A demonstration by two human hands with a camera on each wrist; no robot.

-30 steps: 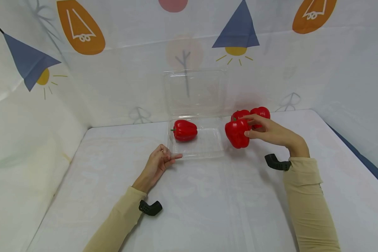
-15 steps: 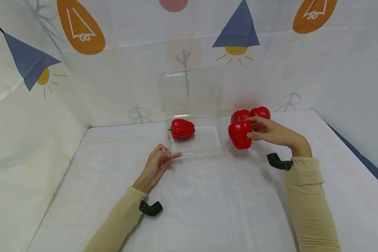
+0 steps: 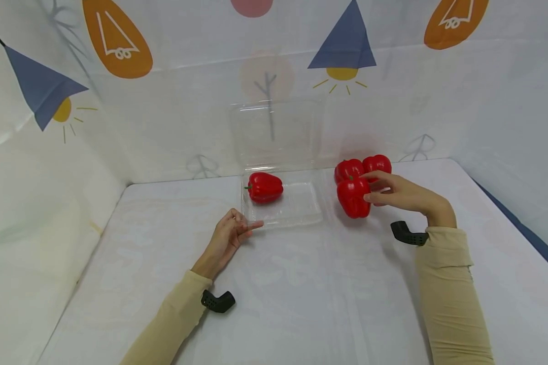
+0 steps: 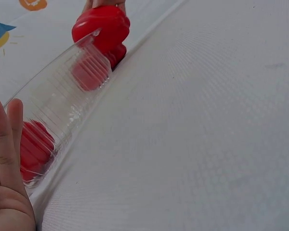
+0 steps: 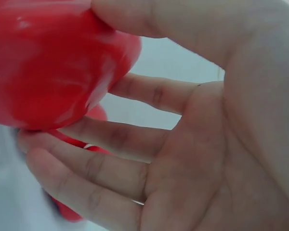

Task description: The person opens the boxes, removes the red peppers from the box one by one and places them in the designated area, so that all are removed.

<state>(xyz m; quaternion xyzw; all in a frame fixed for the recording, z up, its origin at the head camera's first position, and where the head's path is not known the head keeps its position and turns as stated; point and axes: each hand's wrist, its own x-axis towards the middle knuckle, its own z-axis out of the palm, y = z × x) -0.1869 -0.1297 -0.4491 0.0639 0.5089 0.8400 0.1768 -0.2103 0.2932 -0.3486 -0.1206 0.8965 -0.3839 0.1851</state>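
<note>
In the head view, my right hand (image 3: 404,193) pinches a red bell pepper (image 3: 353,197) by its right side, thumb in front and fingers behind. The same bell pepper (image 5: 48,62) fills the upper left of the right wrist view. My left hand (image 3: 228,235) is at the front left corner of a clear plastic clamshell box (image 3: 301,221), one finger straight along its front edge. The left wrist view shows two straight fingers (image 4: 7,159) against the box; the thumb is hidden. One red bell pepper (image 3: 265,188) lies on its side in the box, green stem to the left.
Behind the held pepper, two more red bell peppers stand by the back wall: a left one (image 3: 348,170) and a right one (image 3: 377,163). The box's transparent lid (image 3: 278,132) stands raised against the printed backdrop (image 3: 187,101). White cloth covers the table (image 3: 292,304).
My right hand has moved right and slightly down with the held pepper, away from the box. The box, with its pepper, has shifted slightly left. My left hand has hardly moved.
</note>
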